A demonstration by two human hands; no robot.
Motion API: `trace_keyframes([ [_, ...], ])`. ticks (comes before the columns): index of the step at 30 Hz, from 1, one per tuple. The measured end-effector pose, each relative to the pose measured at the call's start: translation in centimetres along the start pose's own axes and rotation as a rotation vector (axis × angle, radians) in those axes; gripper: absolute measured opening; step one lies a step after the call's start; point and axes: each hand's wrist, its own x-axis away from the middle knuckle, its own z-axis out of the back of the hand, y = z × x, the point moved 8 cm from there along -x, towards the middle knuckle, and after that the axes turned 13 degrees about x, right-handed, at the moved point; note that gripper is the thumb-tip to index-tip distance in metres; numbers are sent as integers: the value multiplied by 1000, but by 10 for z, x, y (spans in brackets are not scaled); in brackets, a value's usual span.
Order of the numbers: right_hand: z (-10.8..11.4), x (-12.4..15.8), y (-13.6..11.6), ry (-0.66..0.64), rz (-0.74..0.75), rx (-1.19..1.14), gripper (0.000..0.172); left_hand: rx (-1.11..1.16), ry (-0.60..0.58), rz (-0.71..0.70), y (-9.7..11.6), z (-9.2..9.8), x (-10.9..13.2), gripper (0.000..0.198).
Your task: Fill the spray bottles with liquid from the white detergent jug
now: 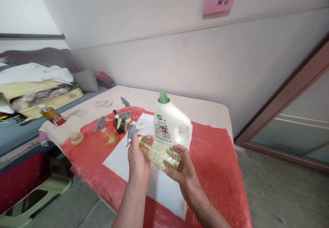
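Observation:
I hold a clear spray bottle (160,155) of yellowish liquid on its side above a white cloth (120,157). My left hand (137,159) is closed around its neck, by the grey trigger head (131,132). My right hand (181,166) grips the bottle's base. Just behind stands a white detergent jug (171,123) with a green funnel (163,98) in its mouth. Left of it, on the red sheet (218,159), stand a round clear spray bottle (108,134) and a dark brown one (119,121).
A loose grey trigger head (125,102) and a clear wrapper (103,103) lie on the beige table (205,109). A small yellow lid (76,138) and an amber bottle (50,115) sit at the left edge. A cluttered bed (31,87) lies left; a door (295,118) right.

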Motion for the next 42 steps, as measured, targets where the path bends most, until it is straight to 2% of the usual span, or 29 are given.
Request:
trace_keyframes([
  [2,2,1,18,26,-159,6,44,-41,-63,10,-1,-6,2,34],
  [4,2,3,35,-8,-332,-2,58,-64,-102,11,-3,-10,5,34],
  [5,1,4,38,-27,-373,1,67,-68,-103,8,-3,-10,6,34],
  [7,2,4,34,-53,-344,19,68,-69,-74,-11,-2,-7,7,33],
  [9,4,4,22,-56,-244,41,66,-65,-32,-52,2,-4,7,32],
  [11,5,4,15,-49,-170,65,78,-67,-8,-81,5,-2,6,32],
  [12,5,4,16,-46,-175,82,78,-72,-6,-83,6,-2,6,33],
  [14,6,4,28,-44,-278,109,67,-89,-16,-69,5,-3,5,34],
  [16,6,5,41,-43,-400,98,71,-103,-19,-62,4,-3,5,34],
  [17,5,5,43,-46,-409,73,73,-105,-15,-70,5,-3,5,34],
  [19,3,3,33,-72,-303,11,63,-112,9,-98,6,-1,5,32],
  [21,3,2,21,-79,-182,-10,66,-124,16,-118,8,0,5,31],
  [22,4,2,19,-76,-171,3,68,-131,3,-119,7,-2,6,30],
  [25,9,2,32,-44,-300,87,58,-159,-68,-78,3,-8,8,31],
  [27,12,3,41,-38,-379,129,68,-169,-73,-57,0,-8,9,32],
  [29,13,2,40,-58,-343,134,71,-163,-38,-59,0,-5,9,32],
  [31,13,1,30,-75,-235,122,65,-143,-9,-79,3,-3,7,32],
  [32,13,1,25,-76,-181,124,67,-133,-3,-88,4,-2,6,32],
  [34,14,1,19,-69,-130,151,83,-123,-13,-91,6,-3,5,32],
  [35,13,2,21,-75,-150,166,84,-122,-27,-81,5,-4,5,32],
  [37,10,3,31,-103,-255,168,73,-131,-62,-44,3,-7,6,33],
  [39,7,5,41,-120,-365,143,76,-141,-69,-16,1,-8,7,34],
  [40,7,5,42,-120,-378,133,79,-145,-55,-14,0,-7,7,35],
  [42,5,5,35,-121,-306,124,74,-150,-7,-36,2,-3,7,35],
])
